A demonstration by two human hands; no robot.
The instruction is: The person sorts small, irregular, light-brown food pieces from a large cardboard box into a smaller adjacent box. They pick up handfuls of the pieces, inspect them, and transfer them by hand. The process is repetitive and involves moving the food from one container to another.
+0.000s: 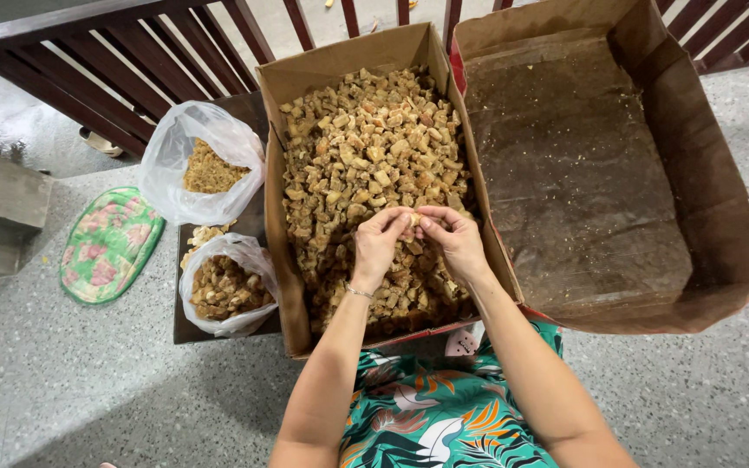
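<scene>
Pinching one small tan chunk point(413, 220) between both hands, left hand point(378, 245) and right hand point(454, 241) work best close above the full cardboard box point(281, 217), so fragments drop inside.

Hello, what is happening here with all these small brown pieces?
A person sits over a cardboard box full of small brown chunks. The left hand and right hand meet above the pile, pinching one small piece between the fingertips. To the right stands a second cardboard box, stained and holding almost nothing. To the left, two open plastic bags hold sorted brown bits. A floral cushion lies on the floor.
</scene>
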